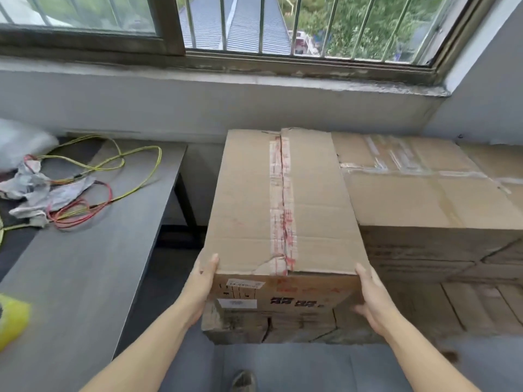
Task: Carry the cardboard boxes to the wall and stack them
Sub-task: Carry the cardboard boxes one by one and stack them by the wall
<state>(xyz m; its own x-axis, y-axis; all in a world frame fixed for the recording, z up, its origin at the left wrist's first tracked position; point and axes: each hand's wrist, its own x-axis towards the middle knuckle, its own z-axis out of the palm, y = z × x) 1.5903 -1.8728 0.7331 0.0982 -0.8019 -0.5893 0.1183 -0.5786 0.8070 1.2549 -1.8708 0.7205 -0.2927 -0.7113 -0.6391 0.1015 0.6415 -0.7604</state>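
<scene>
Hands bracket the near end of a long box (283, 199) — the left hand (202, 281) flat against its left side near the top corner, thumb at the top edge, fingers hidden behind the side; the right hand (373, 301) pressed to the right side, fingers straight and pointing forward. Neither hand curls round anything; they sit apart, one on each side of the box, palms inward.

The box runs away from the person toward the wall (198, 108) under the window (254, 24), its far end close to that wall. Pale tape (283, 202) with red print runs down the middle seam of its top, torn at the near end. White labels (245, 284) and dark print mark its near face. It rests on a lower box (268, 326), creased and cracked along the front.

Just beside it on the right stands a larger box (424, 199) with clear tape on top, its top slightly lower; more cardboard shows beneath and beyond it, at the right edge.

Left of the boxes is a grey table (85, 264) carrying yellow and red wires (99, 171), crumpled paper (36, 190) and a white bag (19, 140). Something yellow (12, 318) sits blurred at the left edge. A shoe (244, 380) shows on the grey floor (311, 369) below.
</scene>
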